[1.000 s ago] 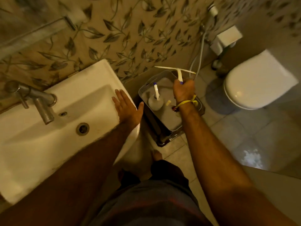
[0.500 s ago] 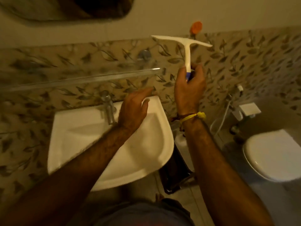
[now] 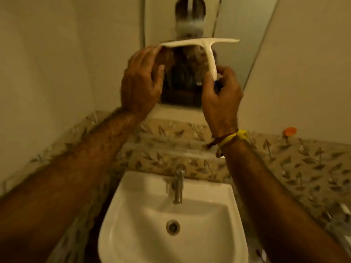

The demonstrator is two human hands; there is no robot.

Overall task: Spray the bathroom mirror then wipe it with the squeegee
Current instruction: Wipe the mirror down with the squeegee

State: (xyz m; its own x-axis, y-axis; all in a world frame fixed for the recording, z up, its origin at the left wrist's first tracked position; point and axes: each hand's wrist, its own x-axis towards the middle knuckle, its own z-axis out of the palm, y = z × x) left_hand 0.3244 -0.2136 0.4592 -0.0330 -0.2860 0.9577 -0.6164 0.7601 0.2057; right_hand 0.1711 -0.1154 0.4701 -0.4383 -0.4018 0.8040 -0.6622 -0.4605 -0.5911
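Note:
A white T-shaped squeegee (image 3: pixel 207 48) is held up in front of the bathroom mirror (image 3: pixel 233 19), its blade level and its handle pointing down. My right hand (image 3: pixel 221 99), with a yellow band at the wrist, grips the lower, blue end of the handle. My left hand (image 3: pixel 141 82) is raised beside it with fingers spread, its fingertips touching the left end of the blade. The mirror shows a blurred reflection with a pale smear near the top. No spray bottle is in view.
A white sink (image 3: pixel 133 234) with a metal tap (image 3: pixel 178 185) sits directly below my arms. Leaf-patterned tiles (image 3: pixel 303 168) run along the wall, with plain walls on both sides. An orange object (image 3: pixel 289 130) sits on the tile ledge at the right.
My view has swung up from the floor basket and sink to the mirror. My right hand lifted the squeegee from the basket to the mirror, and my left hand left the sink and rose to the blade.

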